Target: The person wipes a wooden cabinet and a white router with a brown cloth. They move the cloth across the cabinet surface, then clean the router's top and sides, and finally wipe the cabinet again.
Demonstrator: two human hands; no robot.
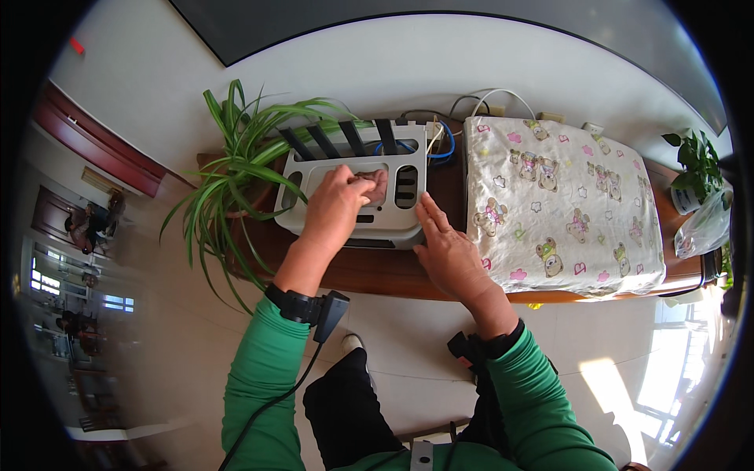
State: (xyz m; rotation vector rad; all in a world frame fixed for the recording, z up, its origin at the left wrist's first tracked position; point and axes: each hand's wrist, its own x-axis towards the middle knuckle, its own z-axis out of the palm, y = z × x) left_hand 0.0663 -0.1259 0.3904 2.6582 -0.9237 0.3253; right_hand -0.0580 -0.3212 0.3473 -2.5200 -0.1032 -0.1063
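Note:
A light-grey plastic router storage box (412, 222) stands on a brown wooden cabinet (377, 277). My left hand (330, 206) is over its top panel, with the fingers closed on a small brownish-pink cloth (379, 182) that lies against the panel. Part of the cloth is hidden under those fingers. At the box's right edge, my right hand (450, 250) rests its extended fingertips against the side and grasps nothing. Several flat black antennas (353, 138) rise from the rear of the box. Blue cable (452, 144) loops out behind its right corner.
A spider plant (230, 171) spills its leaves over the box's left side. To the right lies a bear-patterned cloth cover (565, 206). Farther right are a potted plant (686, 197) and a clear plastic bag (704, 226). A large dark screen (442, 6) hangs above; people appear far left.

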